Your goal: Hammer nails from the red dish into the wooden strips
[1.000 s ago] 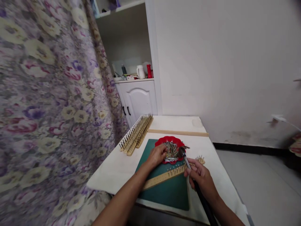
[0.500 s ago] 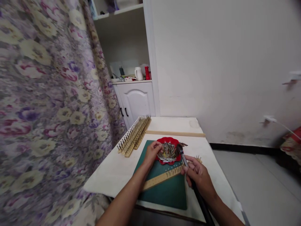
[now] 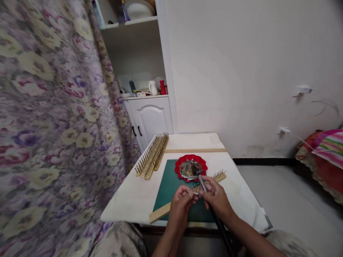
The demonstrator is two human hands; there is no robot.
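My left hand (image 3: 181,202) is pinched on a small nail just above the long wooden strip (image 3: 160,213), which lies slantwise over the green cutting mat (image 3: 167,185). My right hand (image 3: 215,195) is wrapped round the dark handle of a hammer (image 3: 201,181), and its fingertips meet the left hand's at the nail. The hammer's head hangs over the red scalloped dish (image 3: 191,167) full of loose nails. A row of upright nails (image 3: 219,175) stands along the strip's far right end.
Two or three nail-studded wooden strips (image 3: 152,155) lie at the white table's (image 3: 128,200) left side. A bare wooden strip (image 3: 195,150) lies across the far end. Floral curtain (image 3: 53,125) hangs left; a white cabinet (image 3: 150,117) stands behind; grey floor (image 3: 281,200) lies right.
My left hand has left the red dish and come back to the wooden strip with a nail pinched. The right hand with the hammer has drawn in to meet it. The view has shifted right.
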